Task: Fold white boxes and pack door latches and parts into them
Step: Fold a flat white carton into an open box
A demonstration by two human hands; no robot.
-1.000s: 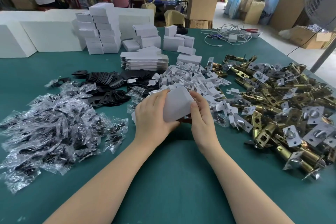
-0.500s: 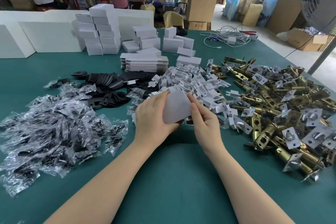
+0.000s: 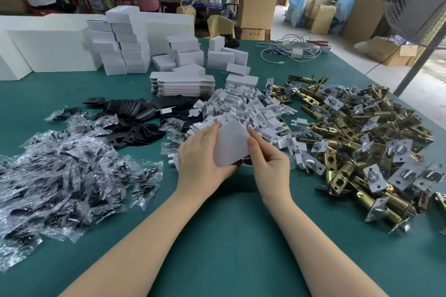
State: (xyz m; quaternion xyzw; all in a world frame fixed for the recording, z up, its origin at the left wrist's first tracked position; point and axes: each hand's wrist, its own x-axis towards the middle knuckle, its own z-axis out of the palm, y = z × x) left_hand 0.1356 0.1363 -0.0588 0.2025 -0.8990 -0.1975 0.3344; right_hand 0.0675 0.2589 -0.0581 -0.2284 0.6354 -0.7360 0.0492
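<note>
Gripping one small white cardboard box (image 3: 231, 143) from both sides, the left hand (image 3: 202, 157) curls round its left face while the right hand (image 3: 268, 164) pinches its right edge, holding it just above the green felt table (image 3: 229, 236). Four loose heaps ring it, each too many to count: clear plastic packets (image 3: 65, 176) left, black plates (image 3: 135, 118) behind-left, white card inserts (image 3: 251, 108) just behind, brass door latches (image 3: 362, 140) right. One stack of flat white blanks (image 3: 182, 84) lies farther back.
</note>
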